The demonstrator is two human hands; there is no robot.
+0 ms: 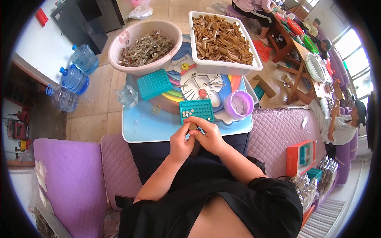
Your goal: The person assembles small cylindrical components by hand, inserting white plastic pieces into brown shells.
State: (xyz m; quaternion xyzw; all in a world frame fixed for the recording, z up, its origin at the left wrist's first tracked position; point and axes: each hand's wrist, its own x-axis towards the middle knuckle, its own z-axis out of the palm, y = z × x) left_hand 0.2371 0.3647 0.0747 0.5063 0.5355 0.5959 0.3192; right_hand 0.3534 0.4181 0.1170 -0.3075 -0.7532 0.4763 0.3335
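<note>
My left hand (181, 138) and my right hand (210, 137) meet at the near edge of a low blue table (149, 129). Between their fingertips is a small brown piece (193, 127), its details too small to make out. Just beyond my fingers lies a teal tray (203, 106) with rows of round hollows. Several small pale discs (188, 113) sit in its left part. A purple tub (239, 104) with greyish contents stands right of the tray. Farther left on the table is a second teal tray (154, 85), full of holes.
At the table's far side stand a pink basin (115, 55) of thin metallic parts and a white bin (254, 65) of brown pieces. A clear jar (127, 96) is at the left edge. Water bottles (74, 80) line the left wall. People work at another table on the right.
</note>
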